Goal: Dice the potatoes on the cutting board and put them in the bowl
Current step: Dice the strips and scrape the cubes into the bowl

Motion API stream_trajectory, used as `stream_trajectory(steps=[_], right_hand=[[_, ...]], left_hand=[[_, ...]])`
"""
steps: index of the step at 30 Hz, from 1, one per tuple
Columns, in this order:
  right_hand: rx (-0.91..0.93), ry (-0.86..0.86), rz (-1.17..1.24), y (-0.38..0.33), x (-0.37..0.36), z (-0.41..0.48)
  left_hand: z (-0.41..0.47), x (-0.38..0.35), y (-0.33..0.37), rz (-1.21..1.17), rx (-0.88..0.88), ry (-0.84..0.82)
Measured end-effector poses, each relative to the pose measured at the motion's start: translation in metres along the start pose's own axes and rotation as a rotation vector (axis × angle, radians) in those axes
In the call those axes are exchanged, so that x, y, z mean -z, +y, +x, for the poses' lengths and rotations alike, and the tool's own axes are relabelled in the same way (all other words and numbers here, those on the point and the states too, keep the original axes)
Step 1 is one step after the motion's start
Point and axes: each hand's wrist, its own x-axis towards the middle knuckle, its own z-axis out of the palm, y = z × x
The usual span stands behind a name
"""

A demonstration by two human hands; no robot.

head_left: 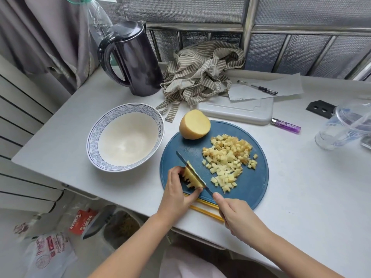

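Pinching the scored potato piece [190, 177] at the blue cutting board's [255, 187] near-left edge, your left hand [176, 191] steadies it while your right hand [235, 214] curls its fingers round the knife [183, 160] set across it, so dicing is underway: slice down crosswise, clear of fingertips, before tackling the half potato [194, 124] and filling the bowl [91, 141].

Soft even daylight, faint shadows, sharp centre, wide-angle bending and blur at edges

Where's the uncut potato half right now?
In the head view, the potato half sits at the far edge of the blue cutting board, right of the bowl.
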Motion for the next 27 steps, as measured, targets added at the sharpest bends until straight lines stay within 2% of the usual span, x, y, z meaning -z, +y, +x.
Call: stream_trajectory(steps=[13, 19, 23, 27], right_hand=[[0.023, 0.055, -0.032, -0.005, -0.006, -0.007], [-0.004, 0.101, -0.155, -0.010, -0.015, -0.009], [-0.070, 0.025, -0.054, -0.013, -0.005, -0.006], [-0.168, -0.089, 0.193, -0.011, 0.013, -0.001]], left_hand=[[0.002, 0.000, -0.001, -0.004, -0.001, -0.015], [0.003, -0.001, -0.001, -0.003, -0.001, -0.012], [0.003, 0.000, 0.001, 0.001, -0.018, -0.008], [0.004, 0.000, 0.002, 0.014, -0.040, -0.008]])
